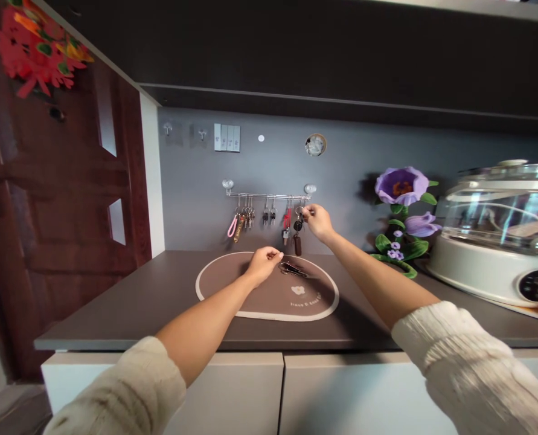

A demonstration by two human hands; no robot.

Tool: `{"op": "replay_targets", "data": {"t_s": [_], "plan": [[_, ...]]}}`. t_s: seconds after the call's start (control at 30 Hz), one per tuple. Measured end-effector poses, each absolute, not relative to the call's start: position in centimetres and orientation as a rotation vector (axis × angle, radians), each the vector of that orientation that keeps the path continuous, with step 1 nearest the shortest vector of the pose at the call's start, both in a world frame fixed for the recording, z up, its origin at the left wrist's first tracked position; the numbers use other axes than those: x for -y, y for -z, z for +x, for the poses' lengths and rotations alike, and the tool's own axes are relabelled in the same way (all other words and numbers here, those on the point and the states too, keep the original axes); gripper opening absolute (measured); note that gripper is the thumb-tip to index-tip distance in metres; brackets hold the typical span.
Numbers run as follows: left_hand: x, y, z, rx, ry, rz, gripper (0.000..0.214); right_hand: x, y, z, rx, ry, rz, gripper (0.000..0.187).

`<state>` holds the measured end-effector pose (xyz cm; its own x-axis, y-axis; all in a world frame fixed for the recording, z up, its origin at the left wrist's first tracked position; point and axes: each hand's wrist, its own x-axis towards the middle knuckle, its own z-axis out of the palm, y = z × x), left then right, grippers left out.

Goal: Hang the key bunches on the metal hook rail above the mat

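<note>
While the right hand (318,222) pinched a key ring (299,212) between thumb and fingers at the right end of a wall-mounted steel rail (269,196), the left hand (263,266) hung low over a brown placemat (218,290) on the tabletop (160,302). Its fingers were loosely bunched, with nothing visibly held, just beside a dark bunch of keys (292,269) lying on the mat's far half.

A dark reddish-brown panelled door (64,181) with narrow glass panes stands left of a grey wall (269,157), under dark overhead cabinets (269,54), above a dark countertop (128,302) on white cupboards (232,393).
</note>
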<state>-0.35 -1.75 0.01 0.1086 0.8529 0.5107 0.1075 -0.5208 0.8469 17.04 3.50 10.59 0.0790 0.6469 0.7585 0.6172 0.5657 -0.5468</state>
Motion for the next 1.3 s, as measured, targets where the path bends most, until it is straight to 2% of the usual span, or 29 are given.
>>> {"op": "replay_targets", "data": {"t_s": [0.3, 0.67, 1.3], "plan": [[1.8, -0.1, -0.2, -0.978, -1.443, 1.779, 0.018, -6.8, -12.0, 15.7, 1.488, -0.035, -1.212, 0.013], [1.9, -0.3, -0.2, -0.981, -1.424, 1.764, 0.014, -6.8, -12.3, 15.0, 1.468, 0.113, -1.427, 0.019], [1.6, -0.1, -0.3, -0.999, -1.433, 1.805, 0.021, -5.3, -9.8, 14.8, 1.424, -0.016, -1.458, 0.023]]}}
